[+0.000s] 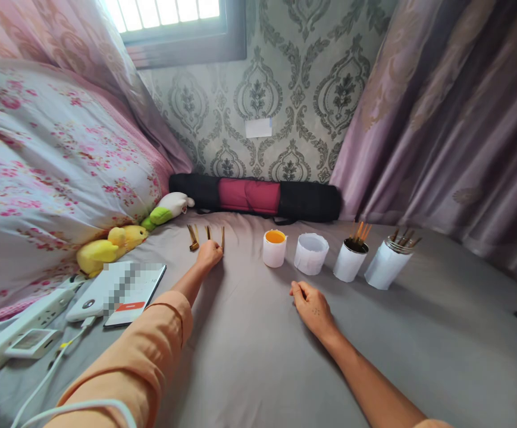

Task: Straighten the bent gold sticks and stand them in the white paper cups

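Note:
My left hand (209,254) is stretched forward with its fingers closed, at the near ends of thin brown sticks. One stick (223,236) stands out just right of its fingers, and another (208,232) lies behind them. A small bunch of sticks (193,239) is to the left. Whatever the fingers grip is hidden. Loosely curled, my right hand (314,308) rests on the grey sheet with nothing visible in it. Beyond it are a white can with an orange inside (274,252), a wide white tub (312,261), a can with orange sticks (350,266) and a jar with brown sticks (385,270).
At the left lie a tablet-like device (146,285), a white power bank (93,297), a power strip (26,327) and a cable (68,351). Plush toys (119,241) line the floral bedding. A black and red roll bag (249,197) lies along the wall.

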The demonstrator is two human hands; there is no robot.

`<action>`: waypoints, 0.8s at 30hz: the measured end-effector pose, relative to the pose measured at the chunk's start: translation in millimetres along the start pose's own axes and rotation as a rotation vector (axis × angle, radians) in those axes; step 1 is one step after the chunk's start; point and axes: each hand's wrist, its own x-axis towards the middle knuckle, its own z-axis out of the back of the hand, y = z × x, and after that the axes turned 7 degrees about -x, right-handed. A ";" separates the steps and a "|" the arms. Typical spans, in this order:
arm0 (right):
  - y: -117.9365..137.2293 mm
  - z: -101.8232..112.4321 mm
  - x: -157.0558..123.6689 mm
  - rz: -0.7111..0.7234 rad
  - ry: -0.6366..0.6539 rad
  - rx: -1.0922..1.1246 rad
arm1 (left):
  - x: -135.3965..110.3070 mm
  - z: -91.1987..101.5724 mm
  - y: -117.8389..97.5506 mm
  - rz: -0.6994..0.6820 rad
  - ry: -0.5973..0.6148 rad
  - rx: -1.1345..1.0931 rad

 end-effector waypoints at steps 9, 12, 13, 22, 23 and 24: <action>-1.4 -0.7 -0.2 0.013 -0.004 0.010 | 0.0 3.7 -4.2 0.008 -0.012 -0.060; -1.4 -1.1 -0.2 0.006 -0.007 0.000 | 0.5 4.4 -5.4 0.014 -0.016 -0.096; -1.4 -1.2 0.0 0.006 -0.008 -0.003 | 0.7 4.4 -5.7 0.017 -0.017 -0.112; -1.4 -1.3 -0.1 -0.001 -0.005 -0.010 | 2.3 -2.9 -5.4 0.123 0.023 -0.435; -1.1 -1.1 -0.2 0.000 -0.007 -0.009 | 2.0 -4.1 -5.9 0.136 0.029 -0.480; -0.8 -0.8 -0.4 0.002 -0.007 -0.007 | 1.5 -5.3 -6.4 0.148 0.034 -0.526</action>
